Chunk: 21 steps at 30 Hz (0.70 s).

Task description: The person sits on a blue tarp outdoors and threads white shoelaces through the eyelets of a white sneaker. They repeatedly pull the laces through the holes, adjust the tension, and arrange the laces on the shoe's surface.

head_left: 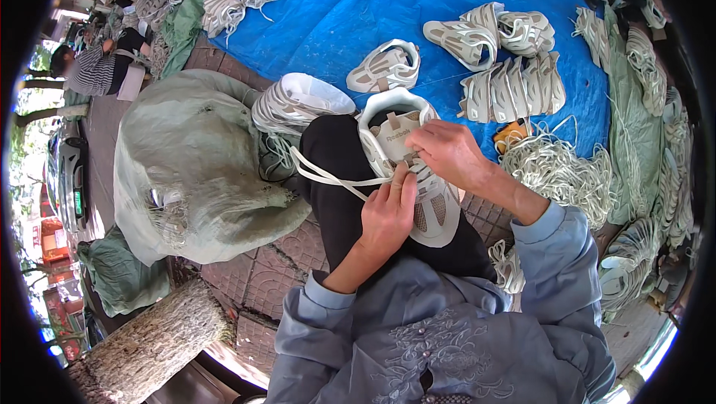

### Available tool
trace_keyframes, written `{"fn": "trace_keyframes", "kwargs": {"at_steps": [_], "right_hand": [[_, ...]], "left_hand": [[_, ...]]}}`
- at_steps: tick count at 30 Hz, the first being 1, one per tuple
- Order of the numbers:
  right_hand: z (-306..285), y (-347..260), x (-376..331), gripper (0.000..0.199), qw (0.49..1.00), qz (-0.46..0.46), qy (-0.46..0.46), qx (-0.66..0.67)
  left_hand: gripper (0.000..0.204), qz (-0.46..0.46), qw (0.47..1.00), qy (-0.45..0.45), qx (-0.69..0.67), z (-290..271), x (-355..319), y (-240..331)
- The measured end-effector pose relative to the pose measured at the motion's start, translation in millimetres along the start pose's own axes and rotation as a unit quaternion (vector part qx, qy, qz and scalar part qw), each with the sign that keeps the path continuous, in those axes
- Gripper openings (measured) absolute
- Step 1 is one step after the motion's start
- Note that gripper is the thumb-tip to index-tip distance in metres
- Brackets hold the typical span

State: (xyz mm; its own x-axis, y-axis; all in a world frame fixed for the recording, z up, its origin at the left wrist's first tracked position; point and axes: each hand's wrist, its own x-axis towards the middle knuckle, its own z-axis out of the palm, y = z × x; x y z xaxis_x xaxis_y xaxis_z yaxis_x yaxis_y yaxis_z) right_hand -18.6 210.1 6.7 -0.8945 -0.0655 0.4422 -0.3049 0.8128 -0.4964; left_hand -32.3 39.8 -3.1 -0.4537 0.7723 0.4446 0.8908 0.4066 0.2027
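A beige and white sneaker upper (431, 214) lies across my black-clad thigh, its toe pointing toward me. A white shoelace (326, 175) runs out of its eyelets and loops off to the left. My left hand (389, 208) is closed on the left eyelet edge of the upper, thumb and fingertips pinched together beside the lace. Over the right eyelet edge, near the tongue (394, 129), my right hand (453, 152) is closed in a pinch. Whatever sits between the right fingertips is hidden.
More uppers (513, 89) lie on a blue tarp (328, 12), with a nested stack (302, 102) beyond my knee. A heap of white laces (559, 176) lies at right. At left stand a big pale sack (198, 165) and a tree trunk (153, 344). People work at far left.
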Motion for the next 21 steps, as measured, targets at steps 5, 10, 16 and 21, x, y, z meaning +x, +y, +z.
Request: {"fn": "trace_keyframes", "kwargs": {"at_steps": [5,10,16,21], "right_hand": [[-4.9,-1.2,6.2,0.015,0.984,-0.141,-0.048,-0.093],[-1.6,-7.5,14.3,0.014,0.943,-0.237,-0.087,-0.217],[-2.5,1.6,28.2,0.013,0.937,-0.270,-0.113,-0.193],[-14.9,-0.1,27.0,0.012,0.920,-0.283,-0.129,-0.239]], "left_hand": [[0.030,-0.014,1.000,0.000,-0.014,4.5,-3.5,4.1],[0.032,-0.088,0.992,-0.028,-0.082,-4.0,0.1,14.1],[0.029,-0.045,0.991,-0.041,-0.117,-25.4,15.5,5.1],[0.022,-0.031,0.977,-0.070,-0.201,-34.5,21.8,-5.9]]}}
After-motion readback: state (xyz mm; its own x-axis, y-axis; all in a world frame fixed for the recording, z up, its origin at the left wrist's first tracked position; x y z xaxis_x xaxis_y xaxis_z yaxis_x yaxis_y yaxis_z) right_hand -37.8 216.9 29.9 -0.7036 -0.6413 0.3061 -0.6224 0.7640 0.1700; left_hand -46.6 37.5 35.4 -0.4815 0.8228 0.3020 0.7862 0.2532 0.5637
